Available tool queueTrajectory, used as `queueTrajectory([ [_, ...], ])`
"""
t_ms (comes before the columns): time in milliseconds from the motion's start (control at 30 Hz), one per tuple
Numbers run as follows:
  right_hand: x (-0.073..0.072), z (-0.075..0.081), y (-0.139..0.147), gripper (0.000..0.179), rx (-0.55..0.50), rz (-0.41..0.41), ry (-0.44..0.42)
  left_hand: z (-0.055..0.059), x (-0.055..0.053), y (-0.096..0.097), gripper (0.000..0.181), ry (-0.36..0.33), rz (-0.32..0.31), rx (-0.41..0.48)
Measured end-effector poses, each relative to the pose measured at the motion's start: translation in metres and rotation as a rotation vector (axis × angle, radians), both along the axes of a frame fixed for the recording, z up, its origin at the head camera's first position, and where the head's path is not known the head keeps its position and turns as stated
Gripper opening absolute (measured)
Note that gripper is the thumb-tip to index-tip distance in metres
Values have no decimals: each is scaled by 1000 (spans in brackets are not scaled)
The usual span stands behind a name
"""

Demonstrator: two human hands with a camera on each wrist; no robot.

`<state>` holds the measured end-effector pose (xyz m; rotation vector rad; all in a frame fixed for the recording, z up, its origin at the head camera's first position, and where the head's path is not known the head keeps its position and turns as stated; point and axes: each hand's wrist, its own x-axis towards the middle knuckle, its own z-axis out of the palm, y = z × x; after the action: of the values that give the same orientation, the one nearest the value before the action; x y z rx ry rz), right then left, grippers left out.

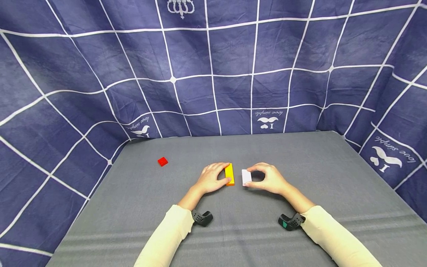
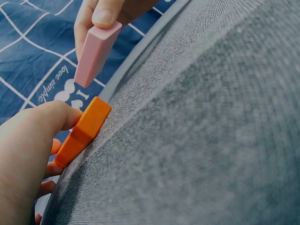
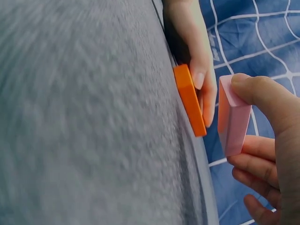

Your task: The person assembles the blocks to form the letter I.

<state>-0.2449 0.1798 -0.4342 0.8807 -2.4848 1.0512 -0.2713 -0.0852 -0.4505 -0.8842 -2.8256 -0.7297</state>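
My left hand [image 1: 212, 177] holds a small rectangular orange block [image 2: 84, 131], which looks yellow on top in the head view. Thumb and fingers are at its two ends, and the block rests on the grey cloth. Just to the right, my right hand [image 1: 268, 179] pinches a pink block [image 3: 234, 115] between thumb and fingertips. This pink block is pale, almost white, in the head view. In the left wrist view it is held above the cloth. A narrow gap separates the two blocks, which stand roughly parallel.
A small red piece [image 1: 162, 161] lies on the grey cloth-covered table [image 1: 253, 237], to the left of and beyond the hands. Behind the table hangs a blue curtain [image 1: 233, 89] with white lines. Each wrist wears a black band.
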Motion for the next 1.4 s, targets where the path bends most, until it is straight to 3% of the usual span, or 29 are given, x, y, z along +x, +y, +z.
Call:
queueTrajectory([
  [467, 9, 0, -18, 47, -9, 91, 23, -1, -1, 0, 60, -8, -1, 9],
  [900, 17, -2, -32, 47, 17, 168, -18, -1, -1, 0, 60, -1, 11, -2],
  [1400, 25, -8, -45, 48, 72, 211, 33, -3, -2, 0, 60, 15, -8, 6],
])
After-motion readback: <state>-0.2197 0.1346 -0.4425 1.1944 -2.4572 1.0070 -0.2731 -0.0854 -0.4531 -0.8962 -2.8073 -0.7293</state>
